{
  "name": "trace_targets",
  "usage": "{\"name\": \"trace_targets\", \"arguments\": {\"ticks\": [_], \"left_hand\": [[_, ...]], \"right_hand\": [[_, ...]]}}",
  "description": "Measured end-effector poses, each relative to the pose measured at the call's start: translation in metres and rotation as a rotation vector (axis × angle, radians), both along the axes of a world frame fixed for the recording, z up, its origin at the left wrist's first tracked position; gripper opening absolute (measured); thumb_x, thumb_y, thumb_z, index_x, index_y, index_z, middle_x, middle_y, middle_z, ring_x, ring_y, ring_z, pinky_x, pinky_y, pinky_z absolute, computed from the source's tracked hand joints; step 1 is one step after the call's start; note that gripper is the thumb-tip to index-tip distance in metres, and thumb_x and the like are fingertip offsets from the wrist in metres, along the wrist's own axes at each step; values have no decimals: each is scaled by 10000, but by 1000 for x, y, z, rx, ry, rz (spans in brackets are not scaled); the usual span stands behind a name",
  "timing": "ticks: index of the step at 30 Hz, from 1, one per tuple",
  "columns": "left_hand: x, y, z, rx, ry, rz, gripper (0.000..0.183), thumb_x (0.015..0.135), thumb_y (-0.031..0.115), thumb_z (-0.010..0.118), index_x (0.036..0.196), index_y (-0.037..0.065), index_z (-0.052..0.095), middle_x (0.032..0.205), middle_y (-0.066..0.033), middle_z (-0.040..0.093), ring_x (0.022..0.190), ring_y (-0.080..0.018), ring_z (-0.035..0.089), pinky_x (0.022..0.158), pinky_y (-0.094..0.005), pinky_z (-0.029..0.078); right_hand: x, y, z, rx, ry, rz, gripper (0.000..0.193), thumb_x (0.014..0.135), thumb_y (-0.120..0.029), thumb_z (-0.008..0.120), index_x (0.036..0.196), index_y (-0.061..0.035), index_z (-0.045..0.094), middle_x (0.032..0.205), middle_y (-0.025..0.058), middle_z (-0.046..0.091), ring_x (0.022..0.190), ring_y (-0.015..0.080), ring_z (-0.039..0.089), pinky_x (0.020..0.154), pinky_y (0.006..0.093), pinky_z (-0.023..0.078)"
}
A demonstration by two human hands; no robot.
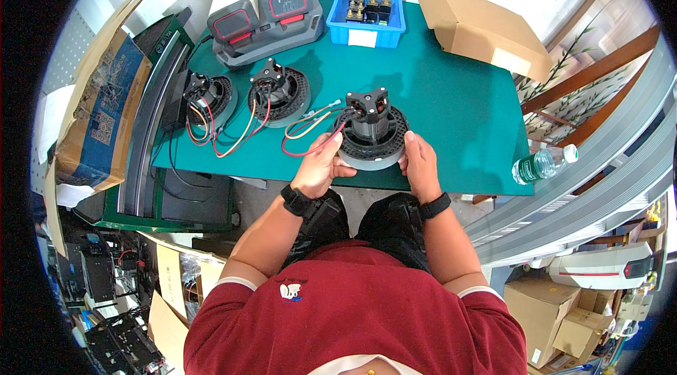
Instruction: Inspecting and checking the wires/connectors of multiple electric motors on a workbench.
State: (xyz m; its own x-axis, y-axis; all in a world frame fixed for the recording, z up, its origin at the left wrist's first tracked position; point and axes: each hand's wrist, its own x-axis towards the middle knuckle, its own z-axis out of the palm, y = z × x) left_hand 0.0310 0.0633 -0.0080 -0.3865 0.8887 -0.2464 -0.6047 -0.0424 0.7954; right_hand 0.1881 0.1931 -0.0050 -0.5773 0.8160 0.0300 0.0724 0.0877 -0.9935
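Note:
Between my two hands is a round black motor unit [371, 128] with a perforated ring, a light grey base and a black bracket on top. My left hand [319, 167] grips its left rim, thumb up on the edge. At the opposite rim, my right hand [421, 165] closes with its thumb along the side; some fingers are hidden beneath. Red and pale wires [300, 137] with metal connectors run left from the unit over the table. Two similar motor units stand to the left, a middle one [288, 101] and a farther-left one [220, 103], each with loose wires.
A green-topped table [451, 100] carries a grey twin-bay device [310, 33], a blue bin [388, 35] of small black parts with brass terminals, and a brown cardboard box [479, 26]. A water bottle [543, 166] is at the right edge. A large open carton [106, 114] stands left.

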Motion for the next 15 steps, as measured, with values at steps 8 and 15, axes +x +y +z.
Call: {"name": "trace_targets", "arguments": {"ticks": [8, 15], "left_hand": [[-1, 1, 5, 13, 17, -38, 272, 925, 286, 438, 1082, 67, 475, 866, -64, 622, 645, -113, 624, 556, -257, 551], [-1, 1, 0, -11, 0, -27, 288, 922, 264, 446, 1127, 61, 445, 855, -37, 592, 611, -112, 601, 574, -271, 558]], "right_hand": [[-1, 1, 4, -71, -37, 11, 424, 918, -399, 401, 660, -70, 471, 531, -9, 447, 443, 63, 411, 393, 203, 329], [1, 2, 3, -96, -32, 29, 396, 918, -374, 409, 667, -73, 464, 554, 4, 465, 459, 71, 435, 404, 206, 348]]}}
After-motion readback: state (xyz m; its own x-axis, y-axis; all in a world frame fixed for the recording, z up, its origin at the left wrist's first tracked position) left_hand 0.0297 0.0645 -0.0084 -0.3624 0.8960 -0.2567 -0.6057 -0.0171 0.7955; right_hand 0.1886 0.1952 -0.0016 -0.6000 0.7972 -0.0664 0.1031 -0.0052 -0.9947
